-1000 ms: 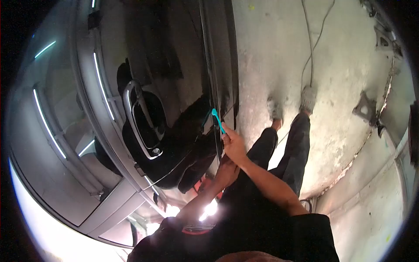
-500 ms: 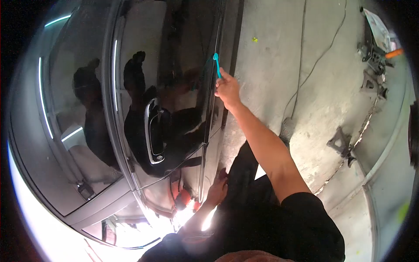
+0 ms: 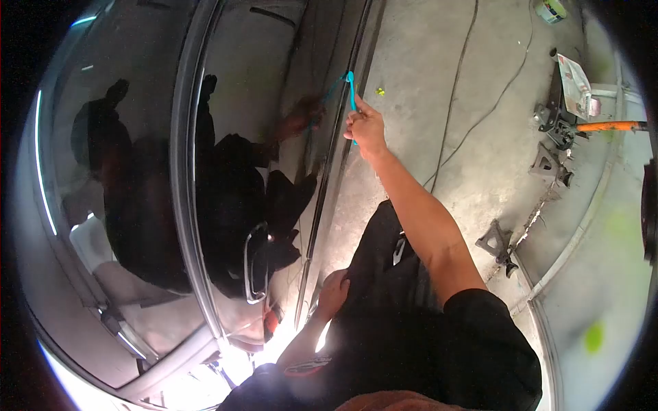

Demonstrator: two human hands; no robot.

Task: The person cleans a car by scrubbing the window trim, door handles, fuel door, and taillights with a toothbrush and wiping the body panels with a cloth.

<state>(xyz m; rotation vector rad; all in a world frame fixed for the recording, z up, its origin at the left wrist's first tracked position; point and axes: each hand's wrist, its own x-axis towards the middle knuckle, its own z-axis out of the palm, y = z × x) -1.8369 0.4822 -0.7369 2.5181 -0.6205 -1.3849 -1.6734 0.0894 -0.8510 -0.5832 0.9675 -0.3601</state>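
Note:
My right hand [image 3: 367, 130] is closed around the handle of a teal toothbrush [image 3: 352, 92], index finger stretched along it. The brush head touches, or nearly touches, the dark trim strip [image 3: 329, 154] low on a glossy black car door [image 3: 240, 123]. A bit of the handle shows below my fist. Lower down, my left hand [image 3: 334, 293] rests beside my knee, near the door, its fingers loosely extended and holding nothing visible. A chrome-edged door handle [image 3: 256, 266] lies left of it. Dark reflections of my body and arm cover the door.
Black cables [image 3: 455, 89] run over the concrete floor [image 3: 411, 68]. To the right stand jack stands [image 3: 496, 240] and a floor jack [image 3: 556, 127] with an orange handle [image 3: 610, 127]. A tub [image 3: 550, 10] sits at the top right. A small yellow-green scrap [image 3: 380, 92] lies near my hand.
My view has shifted along the car, so the door handle sits lower and the floor jack shows more fully. My right hand keeps the toothbrush at the trim; my left hand stays by my knee.

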